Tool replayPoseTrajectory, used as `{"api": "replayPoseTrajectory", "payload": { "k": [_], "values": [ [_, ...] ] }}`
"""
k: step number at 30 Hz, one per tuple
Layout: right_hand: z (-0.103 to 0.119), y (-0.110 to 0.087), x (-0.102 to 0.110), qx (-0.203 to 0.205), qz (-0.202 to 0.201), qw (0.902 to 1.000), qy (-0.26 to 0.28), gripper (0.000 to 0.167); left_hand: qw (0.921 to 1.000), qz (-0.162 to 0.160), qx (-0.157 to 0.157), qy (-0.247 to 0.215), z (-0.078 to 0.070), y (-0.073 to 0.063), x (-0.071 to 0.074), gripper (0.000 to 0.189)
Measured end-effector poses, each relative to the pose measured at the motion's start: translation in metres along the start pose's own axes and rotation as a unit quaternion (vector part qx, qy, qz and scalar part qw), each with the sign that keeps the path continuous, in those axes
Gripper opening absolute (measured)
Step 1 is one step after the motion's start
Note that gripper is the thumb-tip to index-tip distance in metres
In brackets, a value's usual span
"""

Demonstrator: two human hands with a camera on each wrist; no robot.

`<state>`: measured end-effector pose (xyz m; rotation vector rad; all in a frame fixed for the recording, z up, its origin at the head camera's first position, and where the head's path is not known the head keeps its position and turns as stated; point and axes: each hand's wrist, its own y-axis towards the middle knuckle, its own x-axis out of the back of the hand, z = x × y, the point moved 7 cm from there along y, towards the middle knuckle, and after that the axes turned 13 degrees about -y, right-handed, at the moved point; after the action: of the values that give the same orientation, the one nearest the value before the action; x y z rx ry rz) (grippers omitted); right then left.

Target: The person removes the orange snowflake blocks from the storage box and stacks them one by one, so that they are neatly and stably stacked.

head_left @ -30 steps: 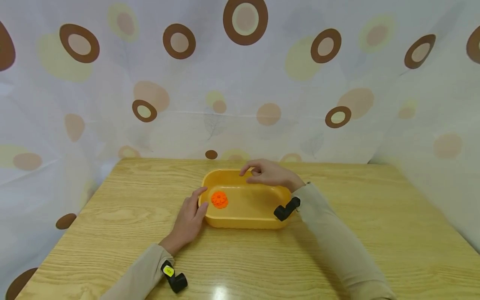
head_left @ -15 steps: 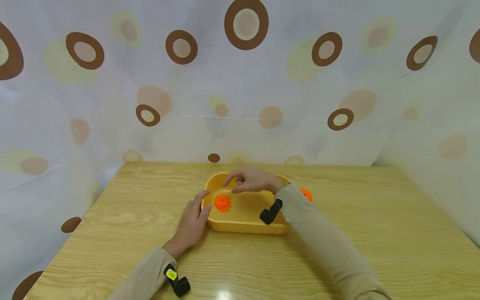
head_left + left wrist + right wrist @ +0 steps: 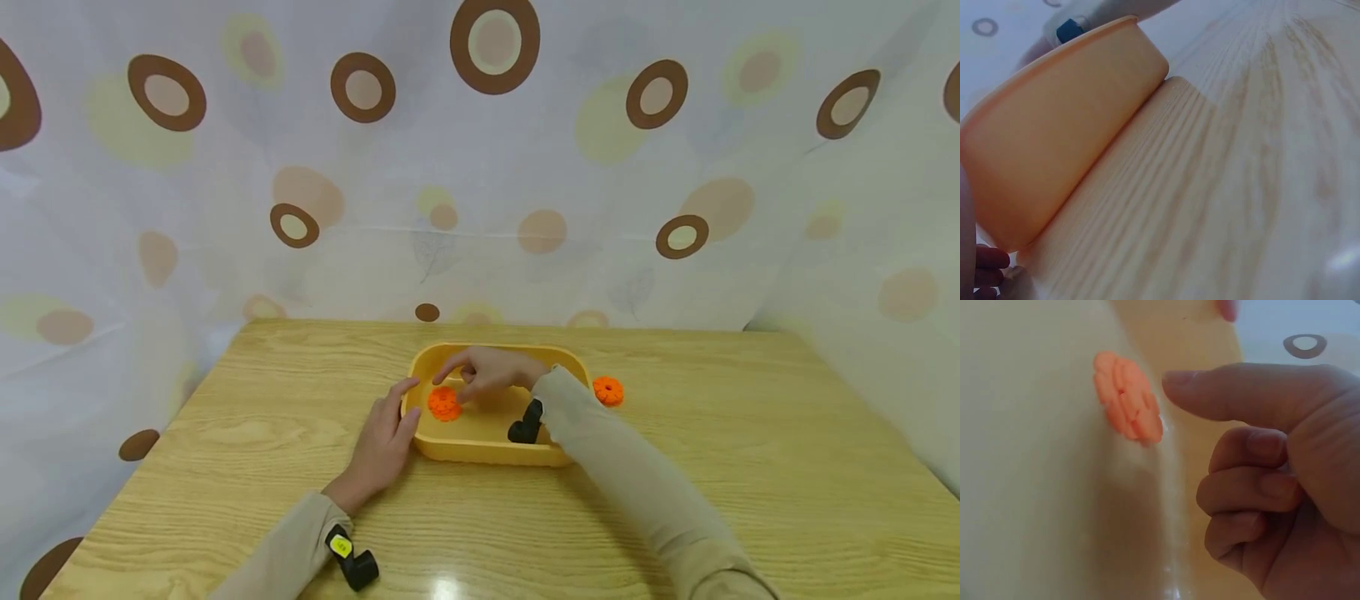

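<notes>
From the head, our right hand [image 3: 491,371] holds nothing, thumb and index apart, the orange flower piece [image 3: 444,403] just by their tips in the yellow tray [image 3: 480,454]; our left hand [image 3: 378,442] curls over its rim. Left wrist: fingers [image 3: 990,257] beside the tray's base. Right wrist: the piece looks light, stiff; we'd pinch its scalloped edge.
</notes>
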<state>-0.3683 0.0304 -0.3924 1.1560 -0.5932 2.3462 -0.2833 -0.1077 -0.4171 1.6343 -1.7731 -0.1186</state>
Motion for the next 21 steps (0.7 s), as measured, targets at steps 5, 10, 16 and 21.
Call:
{"api": "replayPoseTrajectory", "payload": {
  "k": [5, 10, 16, 21],
  "values": [
    [0.001, 0.001, -0.005, 0.002, 0.011, 0.9999, 0.006, 0.044, 1.0000, 0.001, 0.003, -0.001, 0.001, 0.001, 0.000, 0.039],
    [-0.001, 0.002, -0.008, 0.002, 0.013, 0.9999, -0.003, 0.047, 0.9998, 0.007, 0.014, -0.008, 0.001, 0.001, 0.001, 0.039],
    [-0.006, 0.006, -0.013, 0.002, 0.017, 0.9998, -0.014, 0.050, 0.9998, 0.009, 0.015, -0.011, 0.002, 0.000, 0.001, 0.039],
    [-0.009, 0.007, -0.015, -0.007, 0.020, 0.9994, -0.026, 0.049, 0.9998, 0.010, 0.011, -0.014, 0.002, 0.000, 0.000, 0.039]
  ]
}}
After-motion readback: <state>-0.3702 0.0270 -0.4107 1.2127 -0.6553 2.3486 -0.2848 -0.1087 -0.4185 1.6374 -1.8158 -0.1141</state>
